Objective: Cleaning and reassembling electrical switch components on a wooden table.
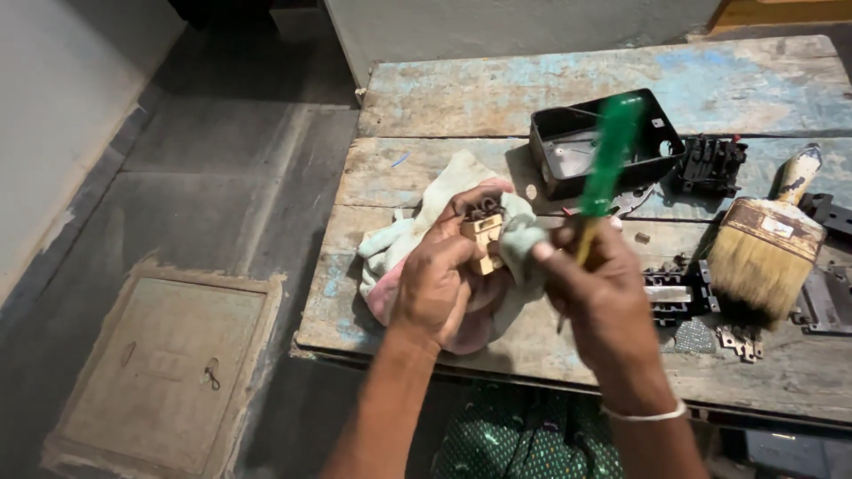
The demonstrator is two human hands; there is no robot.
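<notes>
— Gripped in the left hand (435,284) is a small tan part (485,241), held over a pale cloth (417,231) on the worn wooden table (497,106).

— And further right?

— A green-handled screwdriver (608,160), blurred, is clasped in the closed right hand (603,297). Beyond it, a black open box (603,142) is seen, and a wide paintbrush (768,244) is laid near the right edge.

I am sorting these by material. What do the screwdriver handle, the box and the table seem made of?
Screwdriver handle: translucent green plastic, glossy.
Box: probably black painted sheet metal, with thin folded walls.
Table: wooden planks, with worn blue paint and visible grain.
</notes>
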